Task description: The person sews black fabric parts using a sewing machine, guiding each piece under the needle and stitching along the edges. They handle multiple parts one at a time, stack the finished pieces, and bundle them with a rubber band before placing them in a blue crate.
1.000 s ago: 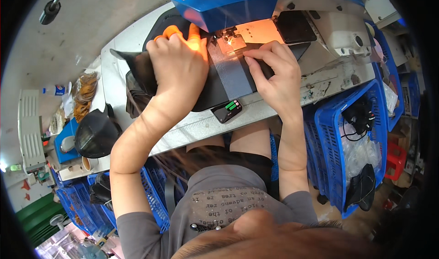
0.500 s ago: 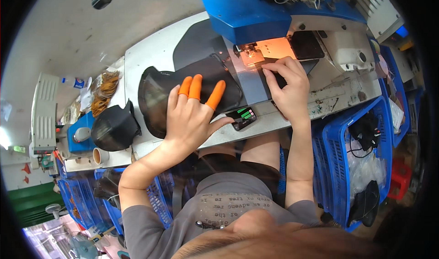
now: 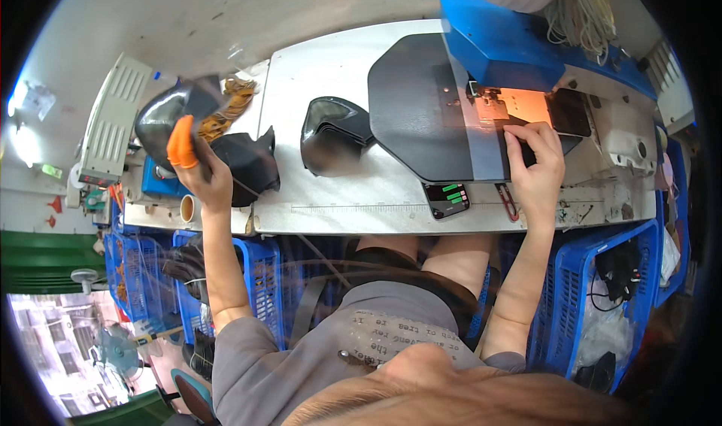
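Observation:
My left hand point(image 3: 203, 170), with orange finger covers, is raised at the left. It grips a glossy black curved piece point(image 3: 167, 121), blurred by motion, above another black curved piece point(image 3: 244, 163) at the table's left end. A folded black piece point(image 3: 331, 136) lies mid-table beside the dark grey angular plate point(image 3: 410, 103). My right hand point(image 3: 538, 166) rests by the lit needle area of the blue sewing machine point(image 3: 504, 46). Its thumb and forefinger are pinched together; anything between them is too small to make out.
A phone point(image 3: 447, 199) and red thread snips point(image 3: 508, 203) lie near the table's front edge. Another dark phone point(image 3: 568, 112) sits by the machine. Blue baskets point(image 3: 560, 298) stand below at both sides. A paper cup point(image 3: 190, 209) and brown bundle point(image 3: 233, 99) are at left.
My left hand has lifted from the table and swung left with a black piece. My right hand stays pinched beside the needle area. The view has shifted left.

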{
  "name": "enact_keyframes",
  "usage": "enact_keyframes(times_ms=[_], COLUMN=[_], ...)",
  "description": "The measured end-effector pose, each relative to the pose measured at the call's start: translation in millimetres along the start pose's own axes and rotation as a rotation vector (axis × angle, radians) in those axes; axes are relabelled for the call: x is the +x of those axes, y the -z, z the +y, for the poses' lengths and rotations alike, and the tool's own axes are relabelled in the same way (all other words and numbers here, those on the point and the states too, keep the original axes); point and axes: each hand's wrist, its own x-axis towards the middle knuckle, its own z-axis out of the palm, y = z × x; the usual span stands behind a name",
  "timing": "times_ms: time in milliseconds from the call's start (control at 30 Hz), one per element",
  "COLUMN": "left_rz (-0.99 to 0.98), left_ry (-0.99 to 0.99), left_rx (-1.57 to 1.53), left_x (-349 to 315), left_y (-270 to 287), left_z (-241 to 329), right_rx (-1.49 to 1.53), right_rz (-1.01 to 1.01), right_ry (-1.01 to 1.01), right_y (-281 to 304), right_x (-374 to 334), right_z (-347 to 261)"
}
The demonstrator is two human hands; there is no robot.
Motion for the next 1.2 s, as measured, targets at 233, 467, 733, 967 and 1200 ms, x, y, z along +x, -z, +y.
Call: enact_keyframes(times_ms=[233,467,733,967,1200], left_rz=[-0.907,-0.816,-0.834,-0.226,-0.517], left_ry=[0.063,-0.008,0.321,0.502,-0.322], left_rx=[0.183,-0.226,-0.450,-0.516,-0.493], left_x=[-84.7,-34.2,-24.3,22.9,16.9], left_y=[9.2,-52.8,-93.9,-67.8,-80.5], left_z=[-19.1,45.1,53.8,71.0,190.0], right_rx=[-0.026,-0.010,0.016,0.005,-0.021], right_rz=[-0.002,-0.006,0.010,0.029,-0.027], right_ry=[0.010,0.009,-0.003,0.008,0.027], right_y=[-3.1,-1.6,-2.6,-5.5,-0.8], right_x=[-1.2,0.4,0.1,-1.6,-0.8], right_z=[1.4,0.2,0.8,4.7,-3.4])
